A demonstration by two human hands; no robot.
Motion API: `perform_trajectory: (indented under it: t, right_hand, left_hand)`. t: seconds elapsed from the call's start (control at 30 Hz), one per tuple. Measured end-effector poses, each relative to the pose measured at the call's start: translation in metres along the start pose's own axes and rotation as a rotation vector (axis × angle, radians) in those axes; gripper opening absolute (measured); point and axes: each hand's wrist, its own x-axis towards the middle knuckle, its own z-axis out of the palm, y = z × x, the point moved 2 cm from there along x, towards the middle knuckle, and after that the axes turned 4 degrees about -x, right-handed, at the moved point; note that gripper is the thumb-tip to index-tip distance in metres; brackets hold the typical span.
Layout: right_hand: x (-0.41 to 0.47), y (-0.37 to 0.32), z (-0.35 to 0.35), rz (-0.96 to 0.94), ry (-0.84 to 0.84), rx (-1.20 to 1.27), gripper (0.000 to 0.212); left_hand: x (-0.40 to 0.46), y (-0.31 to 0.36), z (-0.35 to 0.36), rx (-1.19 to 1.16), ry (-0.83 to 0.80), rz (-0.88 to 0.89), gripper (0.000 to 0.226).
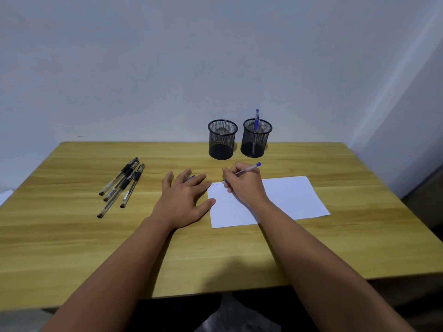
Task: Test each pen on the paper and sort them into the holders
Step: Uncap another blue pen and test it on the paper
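My right hand (242, 185) grips a clear pen with a blue end (249, 169), its tip down on the top left corner of a white paper sheet (292, 197), where a small blue mark shows. My left hand (184, 197) lies flat with fingers spread at the sheet's left edge; a bit of blue (191, 178) peeks out between its fingers. Two black mesh holders stand at the back: the left holder (221, 140) looks empty, the right holder (256, 137) has one blue pen (256, 123) upright in it. Several black pens (123, 185) lie in a loose bunch to the left.
The wooden table (96, 248) stands against a plain grey wall. Its front edge runs close to my body, its right edge near a wall corner. Bare tabletop lies between the black pens and my left hand.
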Motion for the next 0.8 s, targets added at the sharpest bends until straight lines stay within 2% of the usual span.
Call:
perform_trajectory:
  t: [0.3, 0.8]
  right_hand:
    - [0.0004, -0.0014, 0.0008, -0.031, 0.005, -0.132, 0.035]
    - [0.0047, 0.0052, 0.0003, -0.051, -0.027, -0.189, 0.035]
  left_hand:
    - [0.0004, 0.0004, -0.0013, -0.018, -0.027, -0.021, 0.072]
    - [0.0018, 0.0002, -0.0006, -0.035, -0.029, -0.018, 0.072]
